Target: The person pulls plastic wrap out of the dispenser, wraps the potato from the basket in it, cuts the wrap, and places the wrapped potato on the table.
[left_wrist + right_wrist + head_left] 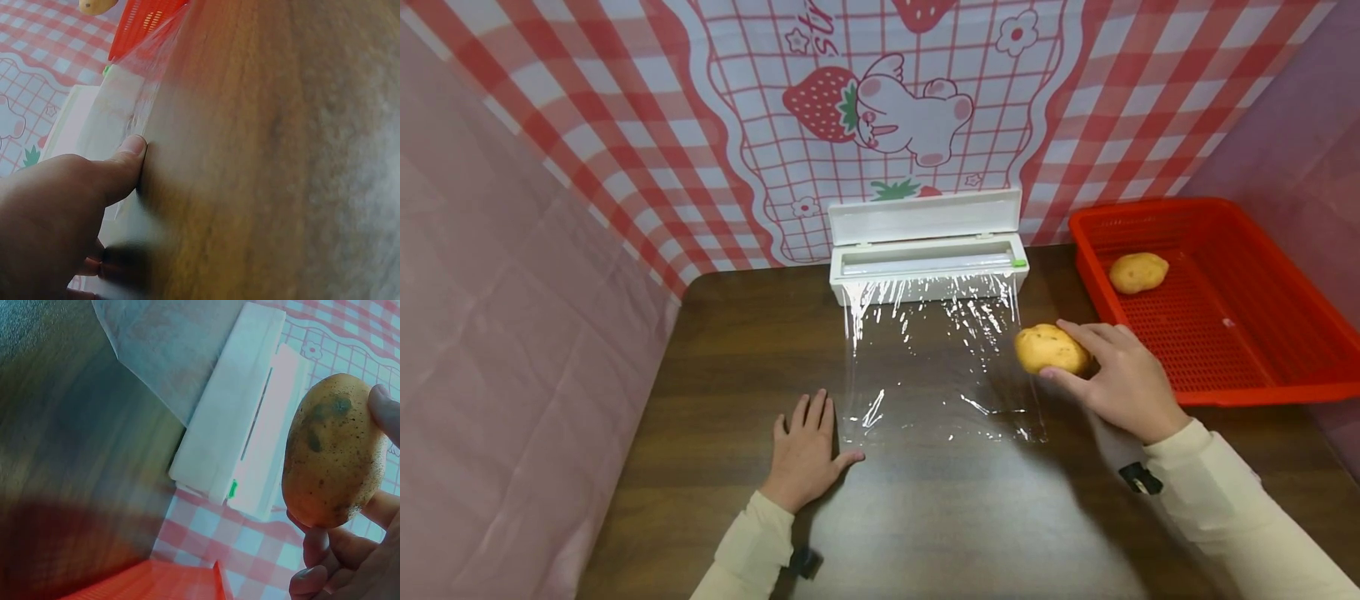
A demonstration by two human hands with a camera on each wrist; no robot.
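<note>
A yellow-brown potato [1051, 349] is held between the thumb and fingers of my right hand [1122, 377], raised above the right edge of a sheet of plastic wrap [925, 375]. Dark blotches mark the potato [334, 450] in the right wrist view. The clear wrap lies over the brown table, drawn out from a white dispenser box [928, 287] whose lid stands up. Just left of the wrap, my left hand [805, 460] rests on the table with fingers spread and thumb toward the sheet's near left corner. It holds nothing.
A red plastic basket [1217, 393] stands at the right, with another potato [1138, 272] inside near its left wall. Behind the dispenser hangs a red-and-white checked cloth [1097, 108] with strawberry drawings. Pinkish fabric [497, 333] borders the table on the left.
</note>
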